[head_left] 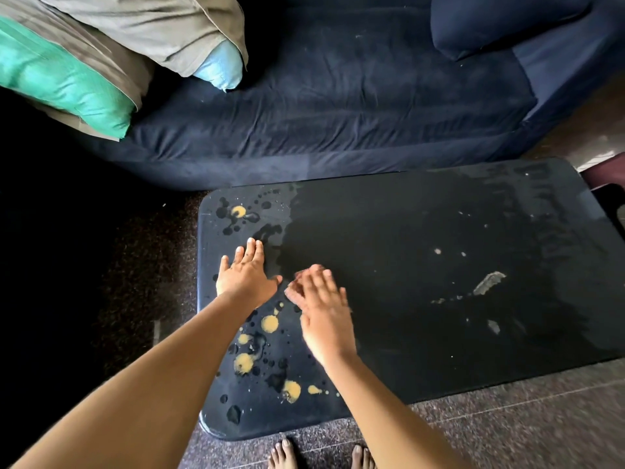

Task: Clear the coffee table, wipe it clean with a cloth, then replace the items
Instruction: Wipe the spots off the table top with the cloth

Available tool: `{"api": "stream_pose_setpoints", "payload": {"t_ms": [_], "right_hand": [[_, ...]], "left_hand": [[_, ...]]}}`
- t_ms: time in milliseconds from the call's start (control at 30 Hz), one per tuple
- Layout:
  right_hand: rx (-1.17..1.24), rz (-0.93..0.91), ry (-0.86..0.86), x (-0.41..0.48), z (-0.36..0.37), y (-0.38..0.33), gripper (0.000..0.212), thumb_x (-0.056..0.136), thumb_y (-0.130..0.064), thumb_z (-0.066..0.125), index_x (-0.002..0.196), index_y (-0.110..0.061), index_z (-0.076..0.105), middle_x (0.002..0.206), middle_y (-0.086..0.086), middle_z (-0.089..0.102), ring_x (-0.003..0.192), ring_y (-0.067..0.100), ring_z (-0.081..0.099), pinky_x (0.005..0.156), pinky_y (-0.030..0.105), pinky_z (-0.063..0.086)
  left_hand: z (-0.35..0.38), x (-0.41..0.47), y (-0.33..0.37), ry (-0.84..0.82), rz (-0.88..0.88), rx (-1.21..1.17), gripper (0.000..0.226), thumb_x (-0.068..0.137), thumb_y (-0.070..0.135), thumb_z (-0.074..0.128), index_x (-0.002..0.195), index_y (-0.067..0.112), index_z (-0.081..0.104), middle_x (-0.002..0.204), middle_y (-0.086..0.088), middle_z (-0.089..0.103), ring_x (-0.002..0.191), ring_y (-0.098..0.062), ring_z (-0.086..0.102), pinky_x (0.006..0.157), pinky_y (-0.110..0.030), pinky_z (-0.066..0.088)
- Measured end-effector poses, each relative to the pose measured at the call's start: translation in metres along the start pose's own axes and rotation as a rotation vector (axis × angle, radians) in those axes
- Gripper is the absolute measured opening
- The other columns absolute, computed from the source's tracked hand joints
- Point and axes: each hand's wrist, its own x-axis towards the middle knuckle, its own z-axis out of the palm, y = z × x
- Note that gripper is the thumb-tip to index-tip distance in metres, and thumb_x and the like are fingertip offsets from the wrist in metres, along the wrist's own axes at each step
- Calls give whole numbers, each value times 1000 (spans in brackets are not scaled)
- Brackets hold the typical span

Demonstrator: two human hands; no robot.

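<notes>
Closest to the camera, two bare feet [287,454] are standing on the speckled tile floor [507,428], just before the near edge of the counter [406,231]. The counter is a black low one with rounded corners, and it is standing between the feet and the sofa [338,96], its far edge almost touching the sofa's front.

Two bare forearms are reaching over the left end of the counter. On this end, yellow stains [270,323] and dark wet blots [233,413] are lying scattered from the near corner to the far corner. The left hand [245,275] is resting flat on the surface, palm down, with its fingers [251,250] straight and a little spread, gripping nothing. The right hand [321,306] is just beside it and is appearing blurred; its fingers [316,277] are looking straight and are holding nothing, but I cannot tell if they are touching the surface.

Further right, pale scrape marks [488,283] are showing on the top.

Behind, the dark blue sofa is carrying a green pillow [61,82], a beige pillow [162,28] and a light blue pillow [220,67] at its left, and a dark blue cushion [500,22] at its right.
</notes>
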Motion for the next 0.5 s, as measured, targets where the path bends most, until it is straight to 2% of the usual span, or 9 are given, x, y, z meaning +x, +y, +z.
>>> {"api": "stream_pose_setpoints", "payload": {"t_ms": [67, 100, 167, 233, 300, 367, 467, 500], "right_hand": [[-24, -140, -51, -7, 1, 8, 71, 93, -18, 50, 151, -22, 10, 153, -12, -7, 144, 13, -6, 117, 39, 2], [-38, -135, -66, -8, 0, 18, 70, 94, -19, 49, 151, -23, 10, 153, -13, -8, 144, 11, -6, 118, 38, 2], [-38, 14, -17, -13, -6, 38, 67, 95, -20, 45, 151, -25, 10, 153, -14, -9, 145, 12, -5, 120, 39, 5], [1, 245, 65, -17, -11, 46, 68, 94, -20, 46, 152, -23, 10, 155, -12, -6, 146, 13, -2, 119, 40, 7], [3, 353, 116, -20, -5, 34, 69, 93, -20, 48, 152, -20, 11, 159, -6, -1, 147, 16, -2, 117, 39, 5], [33, 257, 137, -21, 5, 12, 68, 92, -17, 50, 151, -19, 16, 158, -4, 2, 146, 17, -1, 115, 39, 4], [-26, -134, 27, -35, 17, -3, 67, 90, -19, 54, 149, -21, 23, 156, -7, 8, 143, 15, 4, 115, 43, 13], [-61, -214, -16, -36, 16, 4, 66, 91, -21, 52, 150, -22, 21, 155, -8, 7, 143, 13, 3, 116, 42, 13]], "left_hand": [[0, 0, 0, 4, 0, -1, 80, 95, 53, 37, 153, 16, -6, 160, -1, -9, 148, -20, -3, 119, -43, 0], [0, 0, 0, 6, 1, -6, 79, 96, 53, 36, 153, 17, -5, 160, -1, -8, 148, -21, -2, 119, -43, 0], [0, 0, -1, 11, 3, -6, 78, 96, 52, 35, 153, 17, -5, 160, -1, -8, 148, -21, -2, 119, -43, 0], [1, 0, -2, 12, 9, -15, 77, 97, 52, 34, 153, 17, -5, 160, -1, -8, 148, -20, -2, 119, -43, -1], [3, -1, -4, 22, 18, -47, 76, 96, 52, 36, 153, 18, -3, 161, 1, -7, 148, -19, -2, 119, -42, 1], [3, -1, -6, 82, 22, -109, 75, 95, 52, 40, 153, 18, 7, 161, 1, 1, 148, -18, 4, 120, -40, 6], [11, -15, -12, 227, 81, -128, 71, 93, 50, 46, 151, 18, 22, 159, 0, 18, 145, -18, 17, 118, -36, 16], [18, -26, -14, 266, 109, -129, 70, 92, 49, 49, 151, 19, 24, 158, 0, 20, 145, -18, 18, 117, -36, 18]]}}
